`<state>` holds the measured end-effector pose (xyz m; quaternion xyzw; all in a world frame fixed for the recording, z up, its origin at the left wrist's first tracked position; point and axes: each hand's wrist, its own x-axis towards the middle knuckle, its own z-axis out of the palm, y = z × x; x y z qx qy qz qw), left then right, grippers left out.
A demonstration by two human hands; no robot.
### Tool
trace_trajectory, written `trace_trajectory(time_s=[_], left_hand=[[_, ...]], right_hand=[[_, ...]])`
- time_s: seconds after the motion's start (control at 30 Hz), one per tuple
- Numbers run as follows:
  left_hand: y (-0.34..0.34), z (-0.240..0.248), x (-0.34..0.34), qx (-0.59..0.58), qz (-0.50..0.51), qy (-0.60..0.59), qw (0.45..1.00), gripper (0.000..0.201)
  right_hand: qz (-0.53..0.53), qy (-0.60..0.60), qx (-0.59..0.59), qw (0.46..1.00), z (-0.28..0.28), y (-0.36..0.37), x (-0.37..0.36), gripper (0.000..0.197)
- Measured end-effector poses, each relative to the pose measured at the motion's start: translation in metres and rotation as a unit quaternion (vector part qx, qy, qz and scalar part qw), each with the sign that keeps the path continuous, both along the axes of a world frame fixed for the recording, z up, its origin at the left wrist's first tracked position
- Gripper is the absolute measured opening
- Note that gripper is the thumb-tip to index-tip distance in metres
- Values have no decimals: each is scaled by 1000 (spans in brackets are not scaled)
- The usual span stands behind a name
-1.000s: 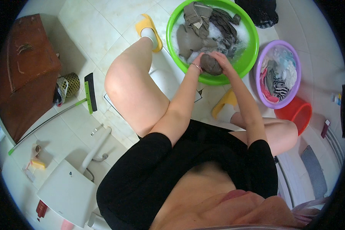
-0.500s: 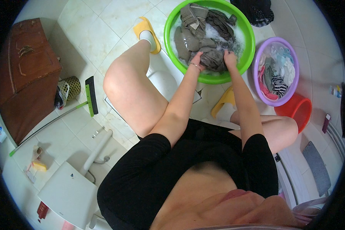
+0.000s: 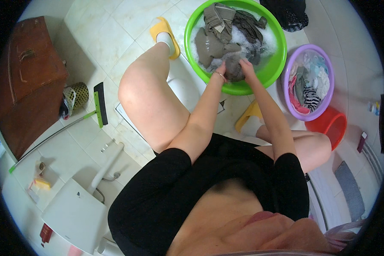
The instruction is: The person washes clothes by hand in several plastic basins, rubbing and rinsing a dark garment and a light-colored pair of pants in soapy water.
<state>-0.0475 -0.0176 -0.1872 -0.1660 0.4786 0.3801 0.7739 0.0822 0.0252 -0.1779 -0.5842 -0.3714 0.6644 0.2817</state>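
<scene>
Near the front rim of a green basin [image 3: 189,38], my left hand [image 3: 219,72] and my right hand [image 3: 247,69] are closed on a wet grey-brown garment [image 3: 234,69], bunched between them. My left wrist wears a thin bracelet. The basin holds sudsy water with white foam [image 3: 266,47]. More dark grey-brown clothing [image 3: 217,19] lies soaking toward its far side, partly above the water. What kind of garment I grip cannot be made out, and some of my fingers are hidden in the cloth.
Right of the green basin stands a purple basin [image 3: 286,91] of mixed clothes, with a red bucket [image 3: 333,128] beside it. Black cloth [image 3: 291,17] lies at the far right. A squat toilet [image 3: 183,89] is under me. A floor squeegee [image 3: 100,104] and brown cabinet [image 3: 34,81] are at left.
My hands have come closer together, the right one moving left. The garment between them is bunched into a narrower bundle.
</scene>
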Motion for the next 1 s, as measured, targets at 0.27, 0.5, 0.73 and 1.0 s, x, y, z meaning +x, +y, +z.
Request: trace_trajectory(time_s=[0.27,0.5,0.73,1.0], left_hand=[[10,85,-14,482,-623,390,477,47],[7,50,9,-26,69,-50,996,26],[-21,-27,-38,-122,104,255,954,26],[-1,55,5,-23,17,-52,998,26]], right_hand=[[300,-197,286,888,142,-16,-40,25],[116,-554,120,816,38,20,21,35],[504,-440,225,708,32,-11,-21,21],[-129,-15,-230,964,31,-1,-2,20]])
